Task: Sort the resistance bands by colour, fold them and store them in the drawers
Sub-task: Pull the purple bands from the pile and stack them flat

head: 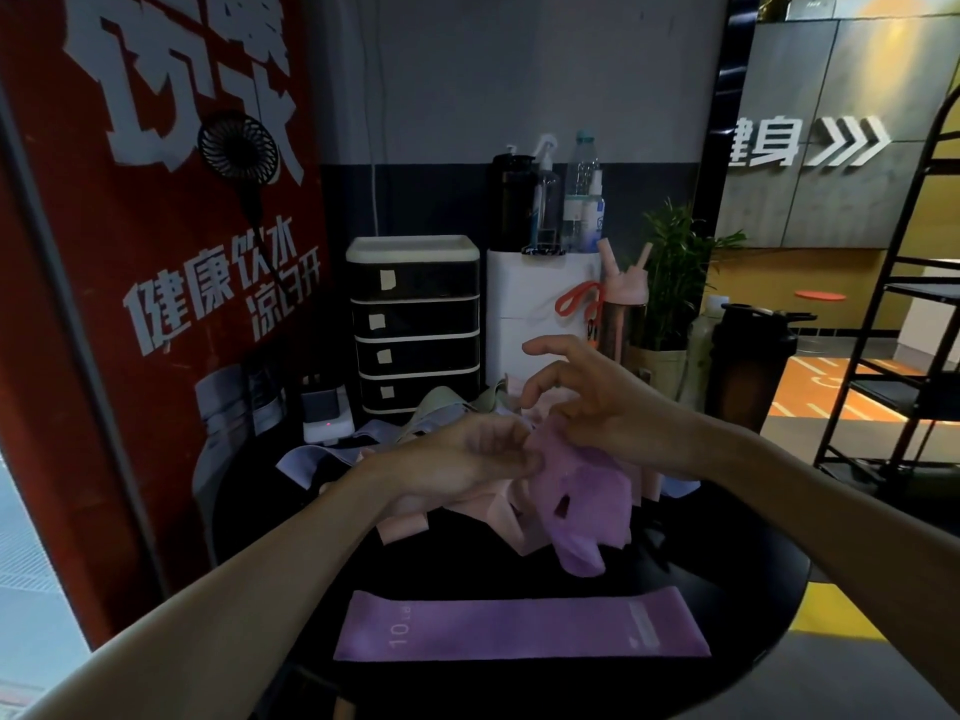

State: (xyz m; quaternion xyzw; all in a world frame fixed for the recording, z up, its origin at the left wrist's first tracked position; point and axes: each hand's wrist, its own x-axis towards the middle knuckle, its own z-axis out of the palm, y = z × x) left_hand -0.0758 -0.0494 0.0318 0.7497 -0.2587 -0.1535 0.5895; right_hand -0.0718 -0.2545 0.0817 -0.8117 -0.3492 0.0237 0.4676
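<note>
A crumpled purple band [576, 491] hangs above the round black table [748, 589]. My left hand [467, 454] pinches its upper left edge. My right hand [587, 392] holds its top with curled lower fingers, while the index finger and thumb are spread. A flat purple band [519, 623] marked "10" lies near the table's front edge. Behind my hands sits a pile of pink [498, 506], pale green [441, 402] and lavender-grey [311, 459] bands. A black drawer unit [415, 324] with several drawers, all closed, stands at the back.
A white box [530, 304] with bottles [550, 200] on top stands right of the drawers, with a pink bottle [623, 309], a plant [670, 272] and a dark shaker [748, 366] beside it. A charger [324, 413] sits left. A black rack [904, 345] stands at the right.
</note>
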